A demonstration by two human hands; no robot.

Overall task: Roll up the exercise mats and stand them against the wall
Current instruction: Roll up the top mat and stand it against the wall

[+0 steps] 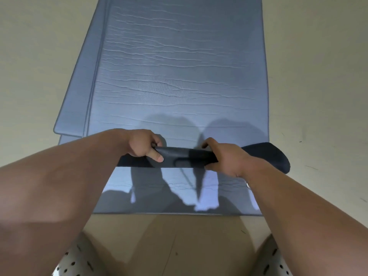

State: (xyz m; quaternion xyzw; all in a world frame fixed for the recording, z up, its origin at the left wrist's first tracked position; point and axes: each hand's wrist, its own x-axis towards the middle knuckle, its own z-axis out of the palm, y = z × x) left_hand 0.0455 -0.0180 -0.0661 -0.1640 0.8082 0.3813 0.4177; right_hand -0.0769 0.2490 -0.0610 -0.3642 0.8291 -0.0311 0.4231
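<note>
Two hands clamp a dark band (pixel 189 158) above the mat (pixel 179 66), near its 6 o'clock end. The left hand (pixel 142 144) and right hand (pixel 225 157) both curl their fingers round it. The mat lies flat on the floor (pixel 29 56). A second mat (pixel 73 116) peeks out at 9 o'clock.

Top mat (pixel 179 76) runs out of frame at 12 o'clock, so I cannot see its far end. Both its near corners are covered by the forearms. A second mat (pixel 73 108) lies beneath it and shows only as a strip at 9 o'clock.

I cannot tell whether the dark band (pixel 189 156) is a strap or a turned-over edge. Its 9 o'clock end is hidden behind the left hand (pixel 142 144). The right hand (pixel 225 158) curls most of its fingers out of sight behind the band.

The shiny item (pixel 248 185) by the right wrist is too small to identify. The patterned knees (pixel 79 259) are cut off at 6 o'clock.
</note>
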